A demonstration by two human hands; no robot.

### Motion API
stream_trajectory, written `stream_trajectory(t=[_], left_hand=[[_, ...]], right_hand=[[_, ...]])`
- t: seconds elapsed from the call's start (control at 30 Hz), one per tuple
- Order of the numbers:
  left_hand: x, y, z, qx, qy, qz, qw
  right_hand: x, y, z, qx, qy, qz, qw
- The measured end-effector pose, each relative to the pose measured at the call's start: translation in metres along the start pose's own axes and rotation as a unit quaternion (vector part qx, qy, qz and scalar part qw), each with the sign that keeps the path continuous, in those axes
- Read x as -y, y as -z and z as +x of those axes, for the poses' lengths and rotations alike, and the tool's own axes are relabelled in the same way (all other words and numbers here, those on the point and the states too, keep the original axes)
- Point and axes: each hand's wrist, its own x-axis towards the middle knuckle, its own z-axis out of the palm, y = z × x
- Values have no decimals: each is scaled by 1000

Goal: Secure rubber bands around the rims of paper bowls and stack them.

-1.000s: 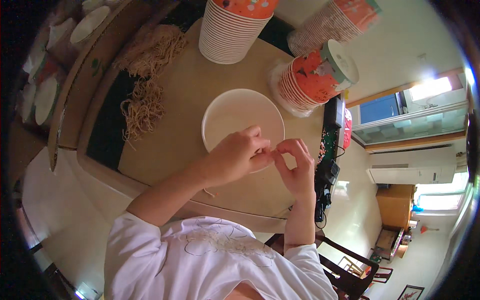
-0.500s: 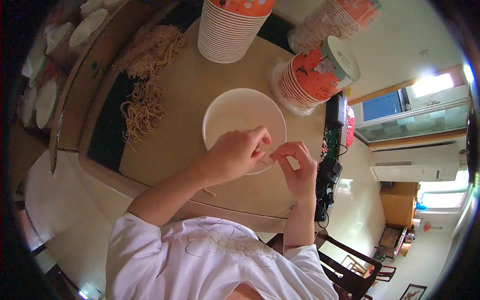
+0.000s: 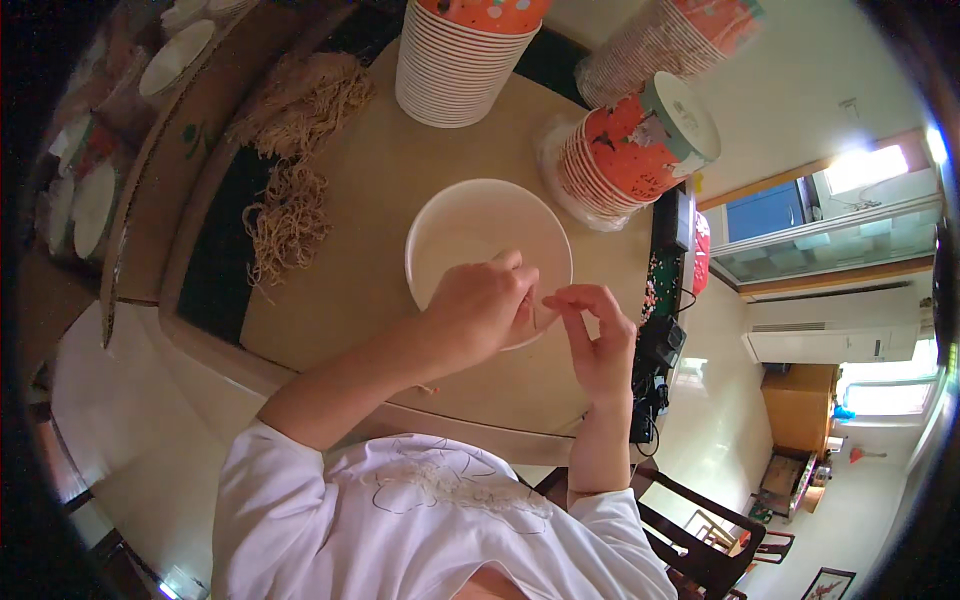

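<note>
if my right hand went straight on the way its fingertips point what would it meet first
Probably the left hand, just across a narrow gap to the left of the right hand; depth between them is hard to judge.

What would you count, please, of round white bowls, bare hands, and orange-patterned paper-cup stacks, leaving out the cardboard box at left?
Round white bowl: 1
Bare hands: 2 (left hand, right hand)
Orange-patterned paper-cup stacks: 3 (middle stack, right stack, back-right stack)
Total: 6
</note>
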Motion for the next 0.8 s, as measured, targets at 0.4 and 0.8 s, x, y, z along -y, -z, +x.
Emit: stream_trajectory(t=[0.4, 0.8], left_hand=[[-3, 1, 0, -31, 11, -68, 997], [0, 15, -4, 8, -118, -37, 992]], right_hand=[[12, 4, 16, 85, 88, -158, 980], [-4, 1, 13, 27, -22, 13, 999]])
